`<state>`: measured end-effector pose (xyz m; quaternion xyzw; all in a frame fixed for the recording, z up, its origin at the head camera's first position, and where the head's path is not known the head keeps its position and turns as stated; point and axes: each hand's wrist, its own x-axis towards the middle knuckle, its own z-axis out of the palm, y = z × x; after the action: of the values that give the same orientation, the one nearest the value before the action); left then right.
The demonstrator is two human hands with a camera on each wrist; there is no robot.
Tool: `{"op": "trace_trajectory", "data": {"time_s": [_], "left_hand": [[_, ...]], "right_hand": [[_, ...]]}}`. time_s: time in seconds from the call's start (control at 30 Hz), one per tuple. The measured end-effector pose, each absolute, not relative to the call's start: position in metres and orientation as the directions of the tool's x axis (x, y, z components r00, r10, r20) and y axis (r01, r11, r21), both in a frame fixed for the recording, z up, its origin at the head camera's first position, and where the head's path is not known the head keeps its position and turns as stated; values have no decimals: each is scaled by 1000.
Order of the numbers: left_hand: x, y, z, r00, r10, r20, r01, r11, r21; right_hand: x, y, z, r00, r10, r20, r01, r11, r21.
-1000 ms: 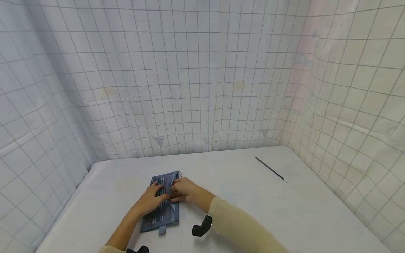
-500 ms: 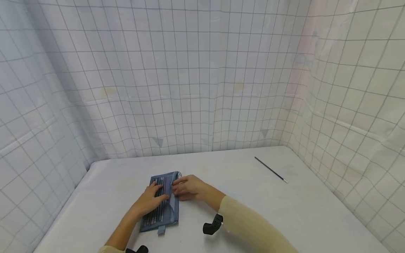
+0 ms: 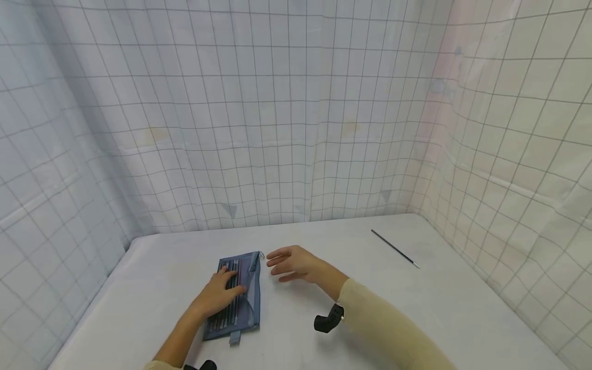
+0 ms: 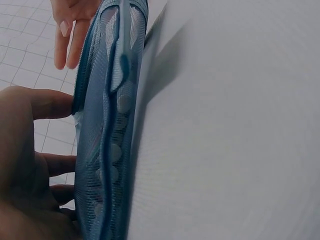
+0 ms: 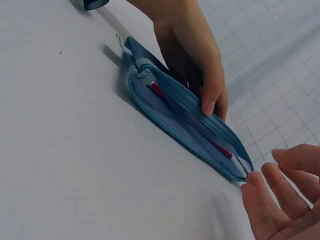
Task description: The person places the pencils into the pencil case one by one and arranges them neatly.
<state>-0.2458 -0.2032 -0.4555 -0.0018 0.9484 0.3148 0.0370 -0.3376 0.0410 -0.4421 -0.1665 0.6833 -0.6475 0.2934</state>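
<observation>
A blue mesh zipper pouch (image 3: pixel 251 303) lies flat on the white table, with several slim sticks, perhaps pencils, showing through its top. My left hand (image 3: pixel 217 295) rests on the pouch, its fingers spread and the thumb near the zipper side. The right wrist view shows the zipper mouth (image 5: pixel 170 122) gaping, with a red stick (image 5: pixel 220 146) inside. Just right of the pouch, my right hand (image 3: pixel 296 264) hovers apart from it, fingers loosely bent and holding nothing. In the left wrist view, round pale ends (image 4: pixel 116 152) show through the mesh.
A thin dark rod with a pale tip (image 3: pixel 395 248) lies at the back right of the white table (image 3: pixel 370 288). Grid-patterned white curtains (image 3: pixel 287 128) stand behind the table and along both sides.
My right hand has drawn back from the pouch's zipper edge, moving right and slightly away, its fingers loosening. The left hand and the dark rod stay in place.
</observation>
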Motion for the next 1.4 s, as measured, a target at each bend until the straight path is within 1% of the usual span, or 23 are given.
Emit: {"op": "trace_trajectory", "data": {"time_s": [0.23,0.43,0.87,1.1,1.4], "left_hand": [[-243,-206,-456,-998,47,-50,7,794,607],[-244,-205,-453,-998,56,-41,18,782,623],[-244,-207,-456,-997,52,-53,7,776,631],[-244,-206,-457,-997,53,-64,0,771,637],[-243,-207,-456,-996,49,-70,-7,774,633]], "right_hand": [[-341,58,-434,-790,-582,-194,144,131,-981],[-345,69,-426,-790,-582,-193,122,158,-980],[-353,95,-419,-811,-553,-190,97,193,-976],[-358,113,-414,-818,-548,-176,52,233,-971],[-367,137,-404,-854,-494,-164,39,253,-967]]}}
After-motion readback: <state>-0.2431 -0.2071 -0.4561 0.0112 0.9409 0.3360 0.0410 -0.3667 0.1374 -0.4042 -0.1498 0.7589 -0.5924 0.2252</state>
